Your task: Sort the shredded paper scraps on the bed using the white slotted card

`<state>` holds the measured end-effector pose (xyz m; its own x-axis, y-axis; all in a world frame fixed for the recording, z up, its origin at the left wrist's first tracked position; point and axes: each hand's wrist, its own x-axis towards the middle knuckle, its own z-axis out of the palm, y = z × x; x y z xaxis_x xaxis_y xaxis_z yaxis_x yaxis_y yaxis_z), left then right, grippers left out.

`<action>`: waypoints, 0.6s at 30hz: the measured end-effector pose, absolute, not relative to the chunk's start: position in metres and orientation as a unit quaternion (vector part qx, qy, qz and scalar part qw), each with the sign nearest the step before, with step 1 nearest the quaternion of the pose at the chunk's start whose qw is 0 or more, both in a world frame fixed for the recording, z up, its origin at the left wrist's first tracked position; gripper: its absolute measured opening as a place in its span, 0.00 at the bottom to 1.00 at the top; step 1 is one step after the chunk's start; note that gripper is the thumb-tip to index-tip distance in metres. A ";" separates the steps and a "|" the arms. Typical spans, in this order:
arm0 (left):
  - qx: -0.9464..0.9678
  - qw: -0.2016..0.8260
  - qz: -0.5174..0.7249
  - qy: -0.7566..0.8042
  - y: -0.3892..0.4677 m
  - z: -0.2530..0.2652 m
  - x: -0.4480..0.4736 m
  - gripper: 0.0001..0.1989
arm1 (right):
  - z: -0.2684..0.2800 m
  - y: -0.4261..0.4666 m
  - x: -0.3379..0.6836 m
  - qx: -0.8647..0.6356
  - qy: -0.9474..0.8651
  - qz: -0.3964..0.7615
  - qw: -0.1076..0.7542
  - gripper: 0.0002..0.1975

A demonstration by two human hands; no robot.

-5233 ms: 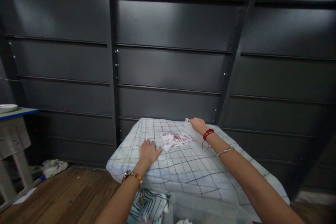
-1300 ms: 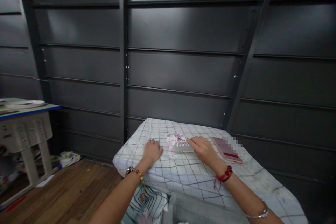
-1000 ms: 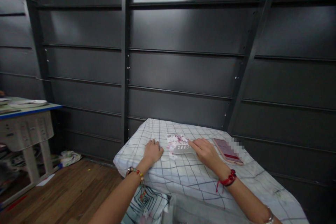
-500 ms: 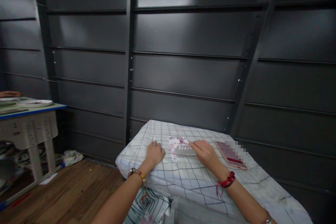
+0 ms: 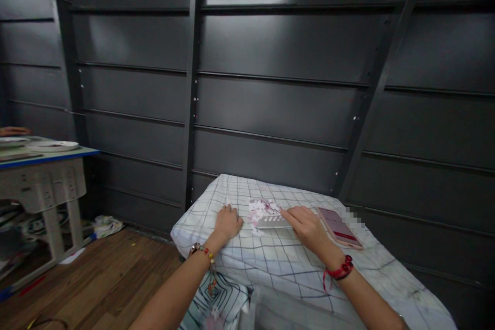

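My left hand [image 5: 229,223] rests on the white checked cloth [image 5: 232,191], fingers lying on the fabric and nothing in them. To its right, my right hand [image 5: 305,224] is closed on the right end of a flat white slotted plastic piece [image 5: 273,222], whose exact kind I cannot make out. My fingers hide that end. Just behind and left of the piece, touching or partly under it, lies a white-and-pink patterned patch [image 5: 257,207], perhaps paper or cloth. A phone in a pink case [image 5: 339,228] lies flat to the right of my right hand.
A dark panelled wall [image 5: 270,108] stands behind the cloth-covered surface. Close to me is a translucent grey bin [image 5: 294,312], beside a patterned fabric [image 5: 216,301]. At left stands a desk [image 5: 58,157] with plates [image 5: 52,146] and another person's hand [image 5: 15,131].
The view has shifted slightly. My right hand has moved a little to the right and the white slotted piece now shows more of its slots. My left hand stays in place.
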<state>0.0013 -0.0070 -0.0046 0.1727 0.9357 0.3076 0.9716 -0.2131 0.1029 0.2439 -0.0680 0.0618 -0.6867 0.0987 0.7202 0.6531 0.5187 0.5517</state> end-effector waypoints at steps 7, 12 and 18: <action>-0.764 0.053 -0.158 -0.623 -0.007 -0.004 0.002 0.21 | 0.062 -0.068 0.243 -0.212 -0.826 -0.417 0.315 0.14; -0.765 0.052 -0.166 -0.620 -0.006 -0.007 0.001 0.20 | 0.071 -0.076 0.252 -0.231 -0.824 -0.424 0.297 0.14; -0.764 0.053 -0.167 -0.621 -0.004 -0.009 0.001 0.21 | 0.065 -0.069 0.243 -0.227 -0.813 -0.442 0.304 0.14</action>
